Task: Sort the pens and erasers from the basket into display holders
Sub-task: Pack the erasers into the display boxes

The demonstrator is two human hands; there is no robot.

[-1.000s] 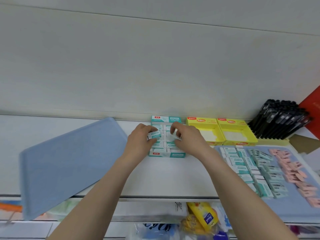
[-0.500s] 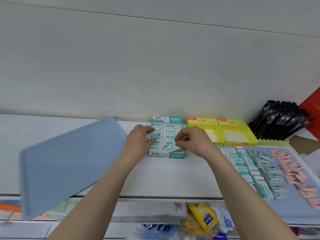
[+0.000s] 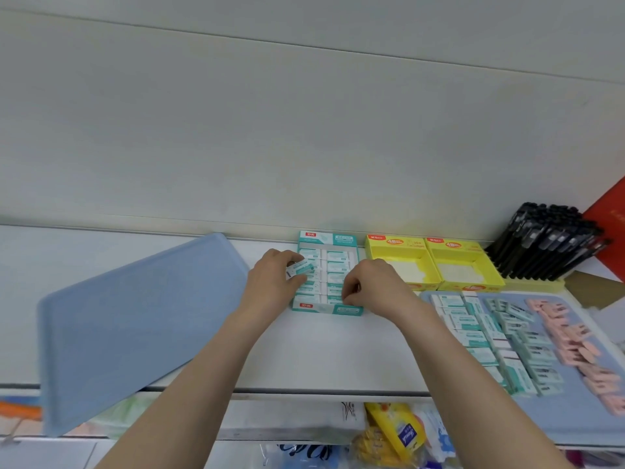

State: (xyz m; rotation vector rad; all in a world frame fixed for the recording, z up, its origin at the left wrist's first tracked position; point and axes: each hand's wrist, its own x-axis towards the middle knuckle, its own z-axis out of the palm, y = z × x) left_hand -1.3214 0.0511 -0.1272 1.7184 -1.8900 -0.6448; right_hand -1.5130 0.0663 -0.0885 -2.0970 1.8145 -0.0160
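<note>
A teal display box (image 3: pixel 327 241) stands at the back of the white shelf, filled with rows of teal-and-white erasers. My left hand (image 3: pixel 274 282) holds one teal eraser (image 3: pixel 300 267) over the box's left column. My right hand (image 3: pixel 375 287) has its fingers curled down at the front right corner of the box, pinching an eraser that is mostly hidden under them. More teal erasers (image 3: pixel 473 330) and pink erasers (image 3: pixel 568 333) lie on a blue tray (image 3: pixel 568 414) at the right.
Two yellow display boxes (image 3: pixel 399 247) (image 3: pixel 463 252) stand right of the teal box. Black pens (image 3: pixel 548 242) stand in a holder at the far right. A blue tray lid (image 3: pixel 128 326) lies tilted at the left, overhanging the shelf edge. Packets hang below the shelf.
My right hand has moved from the middle of the box down to its front right corner with an eraser. My left hand has stayed over the left column, holding its eraser.
</note>
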